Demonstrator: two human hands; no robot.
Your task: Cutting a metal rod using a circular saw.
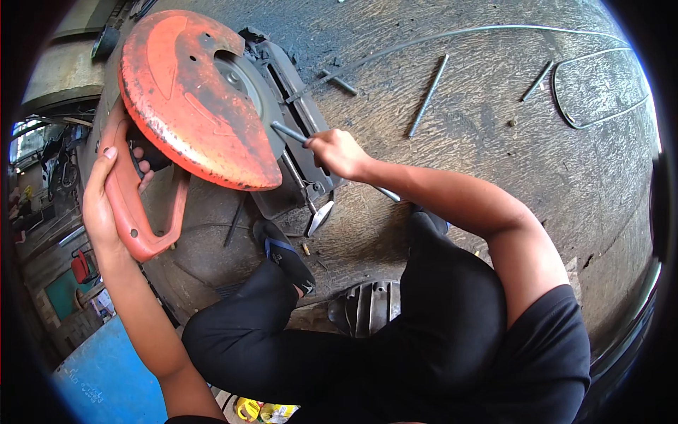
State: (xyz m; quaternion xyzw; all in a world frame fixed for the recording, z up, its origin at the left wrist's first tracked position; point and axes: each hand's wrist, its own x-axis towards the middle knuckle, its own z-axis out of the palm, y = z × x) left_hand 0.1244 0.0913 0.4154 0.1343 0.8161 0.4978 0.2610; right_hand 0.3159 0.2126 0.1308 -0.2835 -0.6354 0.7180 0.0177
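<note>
An orange chop saw with a scuffed blade guard [191,106] stands on the floor ahead of me to the left. My left hand [102,201] is wrapped round its orange loop handle [134,219], fingers at the trigger. In front of the grey cutting disc [265,95], my right hand [337,153] is closed round a grey metal rod [291,133]. One end of the rod is close to the disc's edge; whether they touch I cannot tell. Its other end points down toward my right foot. The saw's clamp crank [320,219] lies just below.
Loose on the dark floor [480,169] are a long rod [429,95], a short rod [538,81] and another rod [340,83] beside the saw base. A thin cable [494,27] loops at the far right. My sandalled foot [282,251] is near the base.
</note>
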